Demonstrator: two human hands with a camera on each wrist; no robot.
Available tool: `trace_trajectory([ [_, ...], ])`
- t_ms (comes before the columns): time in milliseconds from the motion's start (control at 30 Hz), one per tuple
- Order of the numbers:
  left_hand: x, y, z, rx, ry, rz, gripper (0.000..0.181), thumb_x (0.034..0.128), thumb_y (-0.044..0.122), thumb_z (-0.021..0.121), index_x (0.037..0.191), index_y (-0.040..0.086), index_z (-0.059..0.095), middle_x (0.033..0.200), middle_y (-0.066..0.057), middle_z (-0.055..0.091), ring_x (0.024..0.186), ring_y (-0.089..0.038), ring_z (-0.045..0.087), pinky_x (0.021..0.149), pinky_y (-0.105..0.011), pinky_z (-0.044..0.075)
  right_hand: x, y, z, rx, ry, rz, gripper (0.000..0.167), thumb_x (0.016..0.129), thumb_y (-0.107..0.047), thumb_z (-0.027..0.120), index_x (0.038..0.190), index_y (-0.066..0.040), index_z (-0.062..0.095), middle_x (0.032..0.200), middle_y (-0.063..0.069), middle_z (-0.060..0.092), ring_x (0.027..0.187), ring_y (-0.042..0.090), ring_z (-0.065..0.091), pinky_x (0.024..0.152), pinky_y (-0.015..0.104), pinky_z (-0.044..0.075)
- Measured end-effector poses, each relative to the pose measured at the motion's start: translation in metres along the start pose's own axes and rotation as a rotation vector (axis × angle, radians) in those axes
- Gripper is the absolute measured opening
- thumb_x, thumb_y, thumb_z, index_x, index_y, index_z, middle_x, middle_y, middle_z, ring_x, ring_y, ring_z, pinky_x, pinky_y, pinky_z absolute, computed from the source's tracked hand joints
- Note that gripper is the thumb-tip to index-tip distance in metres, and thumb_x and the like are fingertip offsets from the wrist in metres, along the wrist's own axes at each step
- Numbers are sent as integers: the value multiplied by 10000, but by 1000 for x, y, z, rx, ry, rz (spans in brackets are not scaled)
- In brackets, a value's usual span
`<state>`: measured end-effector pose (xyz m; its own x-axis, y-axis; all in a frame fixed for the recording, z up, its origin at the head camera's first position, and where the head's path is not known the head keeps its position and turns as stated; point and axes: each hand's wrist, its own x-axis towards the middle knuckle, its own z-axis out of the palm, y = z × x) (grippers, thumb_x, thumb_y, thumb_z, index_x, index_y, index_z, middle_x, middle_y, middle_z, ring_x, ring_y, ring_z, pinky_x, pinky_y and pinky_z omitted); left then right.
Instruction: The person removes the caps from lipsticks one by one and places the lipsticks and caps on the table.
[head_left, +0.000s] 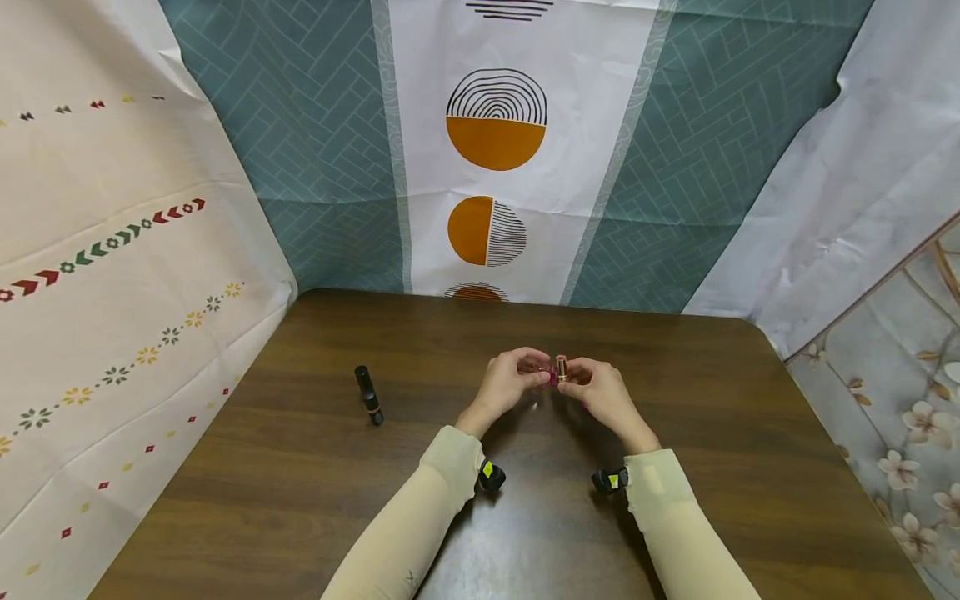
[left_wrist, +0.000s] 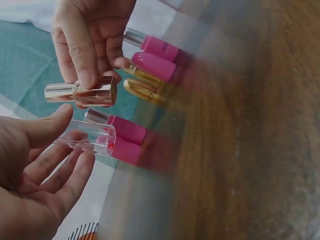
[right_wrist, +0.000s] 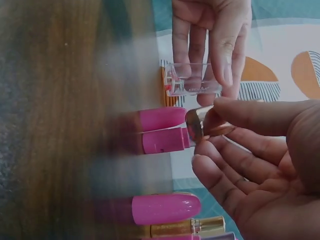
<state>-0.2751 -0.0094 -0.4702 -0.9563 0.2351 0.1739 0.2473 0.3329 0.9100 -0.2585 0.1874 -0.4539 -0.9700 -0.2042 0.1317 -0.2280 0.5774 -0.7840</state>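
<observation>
Black tube [head_left: 368, 395]: head view only; left hand [head_left: 501, 385] pinches clear cylinder [left_wrist: 100, 132], right hand [head_left: 606, 396] gold tube [left_wrist: 104, 93].

From where I stand, this seems a makeshift recording corner, in what building I can't tell. A brown wood-grain table [head_left: 555, 517] sits boxed in by a teal-and-white geometric curtain [head_left: 487, 179], cream patterned cloth [head_left: 112, 292] and floral-print sheet [head_left: 892, 417].

Long pale cream sleeves [head_left: 405, 533] with faintly greenish cuffs [head_left: 453, 452]; black wrist cameras [head_left: 495, 481] bearing yellow-green patches [head_left: 487, 469]
</observation>
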Motion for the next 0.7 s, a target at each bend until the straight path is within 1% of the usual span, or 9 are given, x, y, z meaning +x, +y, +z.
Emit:
trace_trajectory([
  [100, -1, -3, 1, 23, -12, 5, 236, 934, 123, 782, 1164, 73, 761, 1082, -50, 778, 974, -173, 736, 820, -285, 587, 0, 1, 3, -27, 19, -15, 223, 900, 5, 786, 1108, 59, 723, 942, 148, 742, 774, 209, 667, 640, 261, 521],
  [200, -1, -5, 2, 35, -25, 9, 225, 931, 120, 786, 1151, 75, 765, 1072, -47, 778, 980, -172, 737, 831, -289, 587, 0, 2, 7, -30, 23, -10, 220, 897, 34, 776, 1102, 77, 708, 936, 166, 734, 720, 194, 669, 579, 252, 529],
  [267, -1, -6, 3, 43, -32, 12, 216, 928, 118, 790, 1139, 80, 769, 1060, -41, 779, 972, -156, 737, 825, -280, 586, -1, 2, 9, -29, 15, -1, 217, 898, 46, 768, 1098, 83, 694, 931, 175, 726, 679, 194, 668, 552, 247, 532],
  [400, -2, -6, 4, 54, -43, 8, 200, 919, 113, 795, 1118, 92, 777, 1029, -28, 780, 903, -118, 733, 767, -248, 579, -2, 2, 12, -35, 2, 29, 232, 891, 61, 767, 1103, 72, 674, 907, 162, 708, 640, 180, 654, 564, 258, 546],
  [533, -2, -5, 6, 68, -44, 8, 200, 906, 103, 802, 1105, 96, 783, 1007, -25, 780, 859, -103, 723, 710, -228, 570, -3, 2, 14, -72, -2, 43, 280, 885, 60, 775, 1143, 67, 666, 897, 149, 693, 659, 183, 646, 594, 295, 557],
  [700, -4, -3, 8, 109, -45, 14, 210, 893, 100, 816, 1101, 107, 789, 995, -13, 770, 875, -102, 716, 716, -219, 564, -2, 4, 16, -140, -5, 28, 306, 875, 43, 796, 1153, 68, 672, 908, 135, 672, 731, 202, 635, 639, 312, 544],
])
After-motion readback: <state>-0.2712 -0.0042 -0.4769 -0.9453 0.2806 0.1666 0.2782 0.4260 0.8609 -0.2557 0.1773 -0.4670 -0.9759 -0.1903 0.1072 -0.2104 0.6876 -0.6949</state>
